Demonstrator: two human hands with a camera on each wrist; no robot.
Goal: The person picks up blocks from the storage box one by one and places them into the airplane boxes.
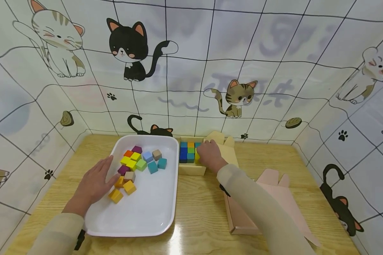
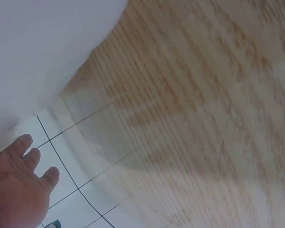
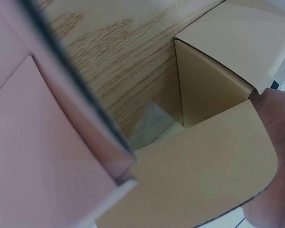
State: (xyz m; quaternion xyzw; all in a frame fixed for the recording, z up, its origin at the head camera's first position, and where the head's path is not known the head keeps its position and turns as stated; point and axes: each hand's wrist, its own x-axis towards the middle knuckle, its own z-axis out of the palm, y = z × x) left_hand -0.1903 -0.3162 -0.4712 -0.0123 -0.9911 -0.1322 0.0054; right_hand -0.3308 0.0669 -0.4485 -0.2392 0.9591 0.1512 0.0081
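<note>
My left hand (image 1: pixel 94 182), its fingers straight, rests over the left rim of a white tray (image 1: pixel 153 212). Colored wooden cubes lie in the tray near it, among them orange cubes (image 1: pixel 116 195), yellow cubes (image 1: pixel 126 160) and teal cubes (image 1: pixel 153 167). My right hand (image 1: pixel 210 156) reaches over the right side of a small yellow box (image 1: pixel 191 171), fingers bent downward. Rows of cubes, such as a blue cube (image 1: pixel 183 157), fill that box's left part. A yellow cube (image 1: pixel 196 156) shows right at my fingertips; I cannot tell whether they pinch it.
The yellow box's open lid (image 1: pixel 228 152) leans out to the right, under my right wrist. Nearer me stands a pink box (image 1: pixel 242 219) with its flap raised, partly covered by my right forearm. A wall sheet with cat drawings (image 1: pixel 185 71) encloses the wooden table (image 1: pixel 198 212).
</note>
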